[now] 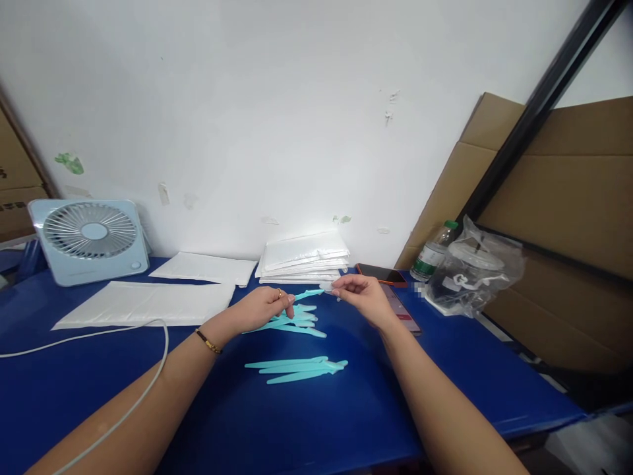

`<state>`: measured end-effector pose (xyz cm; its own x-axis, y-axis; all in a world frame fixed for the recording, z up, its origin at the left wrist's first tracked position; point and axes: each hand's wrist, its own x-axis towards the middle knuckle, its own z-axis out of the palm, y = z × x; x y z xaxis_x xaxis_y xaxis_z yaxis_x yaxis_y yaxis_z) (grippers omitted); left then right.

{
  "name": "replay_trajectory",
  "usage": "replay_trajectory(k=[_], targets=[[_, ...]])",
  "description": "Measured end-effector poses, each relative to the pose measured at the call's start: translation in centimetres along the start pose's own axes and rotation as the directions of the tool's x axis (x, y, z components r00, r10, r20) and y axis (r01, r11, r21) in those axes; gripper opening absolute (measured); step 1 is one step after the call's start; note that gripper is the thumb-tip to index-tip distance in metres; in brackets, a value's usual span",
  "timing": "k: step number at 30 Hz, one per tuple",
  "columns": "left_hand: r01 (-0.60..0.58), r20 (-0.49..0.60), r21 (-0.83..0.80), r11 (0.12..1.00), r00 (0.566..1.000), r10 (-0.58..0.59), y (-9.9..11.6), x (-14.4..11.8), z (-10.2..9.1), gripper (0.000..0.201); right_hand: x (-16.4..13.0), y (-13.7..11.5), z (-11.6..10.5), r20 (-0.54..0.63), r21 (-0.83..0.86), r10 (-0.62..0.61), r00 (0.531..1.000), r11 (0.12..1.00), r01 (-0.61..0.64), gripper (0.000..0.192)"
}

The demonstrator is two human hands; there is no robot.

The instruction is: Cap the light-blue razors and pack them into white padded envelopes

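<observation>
My left hand [270, 309] pinches the handle of a turquoise eyebrow razor [310, 293], its head pointing right. At that head, my right hand [362, 297] closes thumb and fingertips on a small clear plastic cover [327, 287]; whether the cover touches the razor I cannot tell. Just below my left hand lies a loose pile of similar razors [301, 323], partly hidden by the fingers. Closer to me, a second small group of razors [297, 369] rests on the blue table [366, 415], heads toward the right.
White padded envelopes [304, 251] are stacked by the wall, with two more envelopes [148, 303] at left. A light-blue fan [93, 241] stands behind a white cable [165, 343]. Right are two phones [380, 272], a bottle [432, 254], a bagged cup [467, 274] and cardboard [558, 198].
</observation>
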<state>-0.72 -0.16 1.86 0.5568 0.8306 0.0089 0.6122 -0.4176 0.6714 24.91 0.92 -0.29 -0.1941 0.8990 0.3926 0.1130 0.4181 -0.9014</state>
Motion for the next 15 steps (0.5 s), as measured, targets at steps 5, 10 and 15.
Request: replay_trajectory(k=[5,10,15], targets=[[0.004,-0.006,-0.022,1.0,1.0,-0.004,-0.3,0.1,0.1,0.058,0.1,-0.2,-0.3,-0.036,-0.009,-0.018,0.999,1.0,0.018,0.022],[-0.024,0.01,-0.011,1.0,1.0,0.024,-0.2,0.1,0.1,0.059,-0.1,-0.1,0.3,0.047,0.01,-0.023,0.999,1.0,0.023,0.019],[-0.057,0.02,0.032,0.998,0.998,0.057,-0.1,0.1,0.5,0.056,-0.4,0.1,1.8,0.154,-0.011,-0.021,0.988,1.0,0.023,0.017]])
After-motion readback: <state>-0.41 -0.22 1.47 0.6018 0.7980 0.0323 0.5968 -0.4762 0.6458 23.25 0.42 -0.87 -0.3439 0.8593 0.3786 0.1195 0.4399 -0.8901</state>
